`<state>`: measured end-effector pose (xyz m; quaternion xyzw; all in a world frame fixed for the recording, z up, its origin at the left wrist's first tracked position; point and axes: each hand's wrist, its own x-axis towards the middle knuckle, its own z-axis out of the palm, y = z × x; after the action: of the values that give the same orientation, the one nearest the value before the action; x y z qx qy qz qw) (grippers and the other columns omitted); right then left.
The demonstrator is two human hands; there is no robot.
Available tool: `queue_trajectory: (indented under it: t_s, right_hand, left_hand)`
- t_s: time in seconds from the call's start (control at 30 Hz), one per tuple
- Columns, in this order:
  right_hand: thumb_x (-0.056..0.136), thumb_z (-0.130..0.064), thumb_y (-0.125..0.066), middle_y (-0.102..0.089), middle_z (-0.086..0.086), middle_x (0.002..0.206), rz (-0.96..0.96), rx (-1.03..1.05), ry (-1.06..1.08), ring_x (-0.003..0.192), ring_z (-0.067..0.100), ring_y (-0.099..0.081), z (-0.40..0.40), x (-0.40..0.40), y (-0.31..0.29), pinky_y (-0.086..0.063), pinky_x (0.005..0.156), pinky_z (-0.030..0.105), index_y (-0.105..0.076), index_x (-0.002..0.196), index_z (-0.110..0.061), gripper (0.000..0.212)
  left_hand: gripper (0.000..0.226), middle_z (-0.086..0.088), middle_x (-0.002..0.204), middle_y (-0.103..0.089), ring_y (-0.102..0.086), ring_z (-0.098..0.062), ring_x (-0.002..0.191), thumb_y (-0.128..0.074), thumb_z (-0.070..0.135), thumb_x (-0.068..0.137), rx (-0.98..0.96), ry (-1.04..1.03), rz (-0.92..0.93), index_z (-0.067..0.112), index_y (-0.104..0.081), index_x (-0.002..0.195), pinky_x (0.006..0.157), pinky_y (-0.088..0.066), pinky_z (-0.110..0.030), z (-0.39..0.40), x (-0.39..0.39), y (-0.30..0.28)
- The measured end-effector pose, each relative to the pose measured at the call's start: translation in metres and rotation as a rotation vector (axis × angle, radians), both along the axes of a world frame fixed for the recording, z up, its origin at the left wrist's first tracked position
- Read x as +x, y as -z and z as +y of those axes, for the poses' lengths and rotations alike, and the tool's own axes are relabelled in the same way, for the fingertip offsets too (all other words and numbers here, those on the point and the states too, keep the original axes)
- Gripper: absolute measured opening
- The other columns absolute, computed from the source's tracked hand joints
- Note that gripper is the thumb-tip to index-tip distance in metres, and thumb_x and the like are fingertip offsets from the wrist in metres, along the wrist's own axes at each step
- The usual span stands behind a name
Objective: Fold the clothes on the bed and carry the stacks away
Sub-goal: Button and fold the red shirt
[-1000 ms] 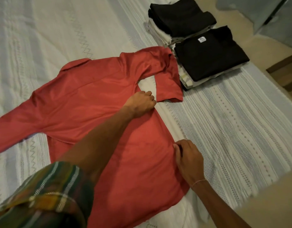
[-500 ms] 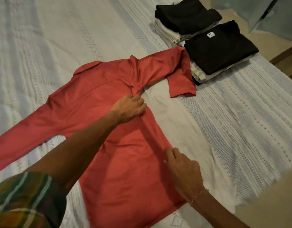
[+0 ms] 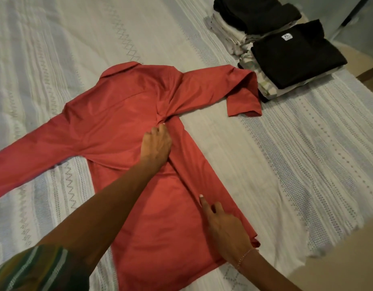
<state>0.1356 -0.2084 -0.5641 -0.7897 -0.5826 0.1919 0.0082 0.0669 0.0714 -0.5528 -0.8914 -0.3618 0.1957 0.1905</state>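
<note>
Right hand [image 3: 225, 229] is pinning the red shirt [image 3: 118, 131] near its hem, forefinger extended, gripping nothing | left hand [image 3: 157, 143] is pinching fabric under the sleeve | shirt is lying back-up on the white bedspread [image 3: 286, 154]; bunching there risks a crooked fold | two folded stacks [image 3: 286, 51] are waiting beyond.

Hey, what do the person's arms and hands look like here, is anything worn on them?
Both forearms are bare. The left arm has a plaid sleeve in green, yellow and dark stripes, pushed up near the elbow. The right wrist carries a thin beaded chain bracelet. Neither the left hand nor the right hand wears gloves or visible rings.
</note>
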Motion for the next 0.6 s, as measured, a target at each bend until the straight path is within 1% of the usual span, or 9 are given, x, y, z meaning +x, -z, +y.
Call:
queue_trajectory:
  t_s: [0.07,0.13,0.17,0.23,0.33,0.4,0.43,0.5,0.6]
  right_hand:
    - [0.078,-0.022,-0.075,-0.06,0.004,0.101,0.124,-0.041,-0.05,0.048,0.019,-0.056,-0.004,0.004,0.003,-0.047,0.042,0.033,-0.036,0.155,-0.021,0.087]
    - [0.099,-0.04,-0.045,-0.059,0.004,0.116,0.297,-0.07,-0.105,0.073,0.023,-0.064,-0.005,0.008,0.002,-0.056,0.064,0.037,-0.023,0.159,-0.027,0.066]
    - [0.103,-0.051,-0.033,-0.061,0.001,0.115,0.339,-0.053,-0.111,0.079,0.022,-0.065,-0.003,0.011,-0.001,-0.056,0.069,0.038,-0.029,0.157,-0.029,0.059]
    - [0.105,-0.059,-0.029,-0.065,-0.004,0.1,0.281,0.121,-0.062,0.072,0.017,-0.064,0.003,0.014,-0.003,-0.055,0.061,0.033,-0.056,0.137,-0.028,0.052]
    - [0.103,-0.027,-0.055,-0.06,-0.003,0.093,0.208,0.452,-0.029,0.072,0.015,-0.058,0.023,0.018,0.007,-0.048,0.059,0.025,-0.067,0.107,-0.017,0.016]
    - [0.094,-0.007,-0.063,-0.063,0.006,0.113,0.166,0.496,-0.084,0.099,0.023,-0.061,0.051,0.018,0.018,-0.051,0.084,0.032,-0.066,0.118,-0.01,0.025]
    - [0.094,-0.007,-0.061,-0.061,0.01,0.127,0.144,0.467,-0.123,0.116,0.028,-0.058,0.063,0.018,0.024,-0.047,0.1,0.036,-0.062,0.128,-0.008,0.035]
    - [0.102,-0.023,-0.049,-0.047,0.012,0.15,0.092,0.352,-0.153,0.143,0.029,-0.039,0.08,0.016,0.032,-0.029,0.12,0.044,-0.047,0.146,-0.01,0.046]
    - [0.106,-0.047,-0.03,-0.023,0.007,0.166,0.079,0.212,-0.121,0.155,0.028,-0.012,0.071,0.012,0.037,-0.016,0.124,0.051,-0.026,0.16,-0.02,0.06]
  left_hand:
    - [0.065,-0.002,0.122,-0.055,-0.06,-0.019,0.104,-0.061,0.021,0.09,-0.07,-0.075,-0.039,0.003,-0.039,0.148,0.067,-0.049,-0.031,0.003,-0.002,-0.001]
    - [0.074,-0.009,0.14,-0.046,-0.051,-0.024,0.122,-0.054,0.018,0.095,-0.115,-0.11,-0.095,-0.002,-0.016,0.156,0.081,-0.051,-0.035,0.004,-0.002,0.001]
    - [0.074,-0.011,0.147,-0.041,-0.047,-0.027,0.128,-0.051,0.016,0.097,-0.15,-0.142,-0.105,-0.002,-0.011,0.157,0.087,-0.05,-0.037,0.004,0.001,-0.001]
    - [0.066,-0.015,0.153,-0.038,-0.047,-0.029,0.13,-0.042,0.01,0.097,-0.159,-0.18,-0.133,-0.002,-0.017,0.156,0.092,-0.048,-0.039,-0.001,0.006,-0.008]
    - [0.053,-0.016,0.127,-0.062,-0.061,-0.03,0.106,-0.028,0.003,0.084,-0.123,-0.064,-0.236,0.003,-0.062,0.125,0.084,-0.05,-0.038,-0.023,0.014,-0.008]
    - [0.044,-0.022,0.115,-0.063,-0.059,-0.037,0.105,-0.029,0.0,0.081,-0.149,0.02,-0.291,0.001,-0.067,0.105,0.096,-0.049,-0.044,-0.031,0.021,0.005]
    - [0.041,-0.026,0.118,-0.061,-0.056,-0.041,0.111,-0.031,0.0,0.085,-0.165,0.053,-0.32,-0.003,-0.065,0.108,0.105,-0.044,-0.048,-0.032,0.024,0.014]
    - [0.044,-0.033,0.128,-0.057,-0.052,-0.048,0.123,-0.032,0.011,0.097,-0.242,0.063,-0.379,-0.013,-0.056,0.125,0.113,-0.039,-0.052,-0.034,0.027,0.031]
    - [0.067,-0.038,0.149,-0.037,-0.032,-0.048,0.144,-0.019,0.034,0.105,-0.31,-0.015,-0.389,-0.018,-0.033,0.145,0.122,-0.024,-0.053,-0.034,0.019,0.054]
